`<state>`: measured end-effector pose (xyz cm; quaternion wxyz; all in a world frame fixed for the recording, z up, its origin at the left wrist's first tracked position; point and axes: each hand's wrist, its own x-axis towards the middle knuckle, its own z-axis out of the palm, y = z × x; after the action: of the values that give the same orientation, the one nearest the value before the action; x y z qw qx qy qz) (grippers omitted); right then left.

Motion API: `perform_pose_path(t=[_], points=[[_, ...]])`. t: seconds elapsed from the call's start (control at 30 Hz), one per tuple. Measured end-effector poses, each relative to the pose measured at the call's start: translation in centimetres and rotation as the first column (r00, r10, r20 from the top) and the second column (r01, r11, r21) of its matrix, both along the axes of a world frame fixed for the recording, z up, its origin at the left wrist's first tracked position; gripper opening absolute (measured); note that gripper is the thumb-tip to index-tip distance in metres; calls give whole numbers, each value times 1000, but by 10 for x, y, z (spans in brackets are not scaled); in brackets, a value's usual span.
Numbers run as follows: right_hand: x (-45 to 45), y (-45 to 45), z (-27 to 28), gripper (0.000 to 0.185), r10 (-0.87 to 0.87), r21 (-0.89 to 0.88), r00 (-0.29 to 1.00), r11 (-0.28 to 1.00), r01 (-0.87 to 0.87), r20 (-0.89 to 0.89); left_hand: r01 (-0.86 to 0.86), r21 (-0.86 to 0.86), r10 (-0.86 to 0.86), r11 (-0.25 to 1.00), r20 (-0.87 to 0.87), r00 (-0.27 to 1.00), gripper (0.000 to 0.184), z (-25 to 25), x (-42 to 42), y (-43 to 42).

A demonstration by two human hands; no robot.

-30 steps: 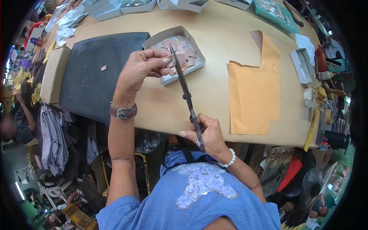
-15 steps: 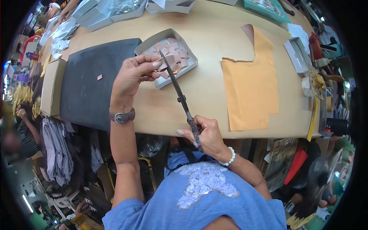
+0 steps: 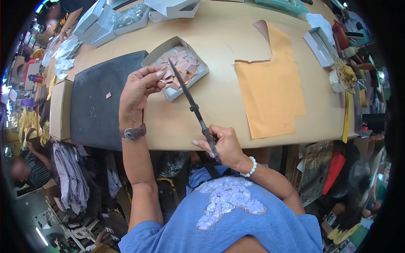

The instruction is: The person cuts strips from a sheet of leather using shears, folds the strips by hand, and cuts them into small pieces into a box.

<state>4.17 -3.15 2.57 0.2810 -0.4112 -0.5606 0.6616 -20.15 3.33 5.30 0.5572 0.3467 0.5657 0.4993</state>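
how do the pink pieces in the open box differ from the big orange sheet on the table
Size: the pink pieces are small, while the orange sheet is far larger.
Pose: the pink pieces lie jumbled in the open box; the orange sheet lies mostly flat on the table, one corner folded over.
Shared: both look like thin, flexible material.
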Motion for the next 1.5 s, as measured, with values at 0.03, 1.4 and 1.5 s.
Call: perform_pose_path(t=[0.03,1.4,1.5], points=[[1,-1,0,36,-23,0,999,1000,23,-26,-14,4,14,1000,-49,999,21,1,1,1],[230,-136,11,57,-71,-573,997,816,77,33,195,269,171,943,-896,409,12,-48,220,-47],[234,-134,13,56,-61,-604,998,795,55,10,215,263,103,941,-824,557,14,-57,227,-48]])
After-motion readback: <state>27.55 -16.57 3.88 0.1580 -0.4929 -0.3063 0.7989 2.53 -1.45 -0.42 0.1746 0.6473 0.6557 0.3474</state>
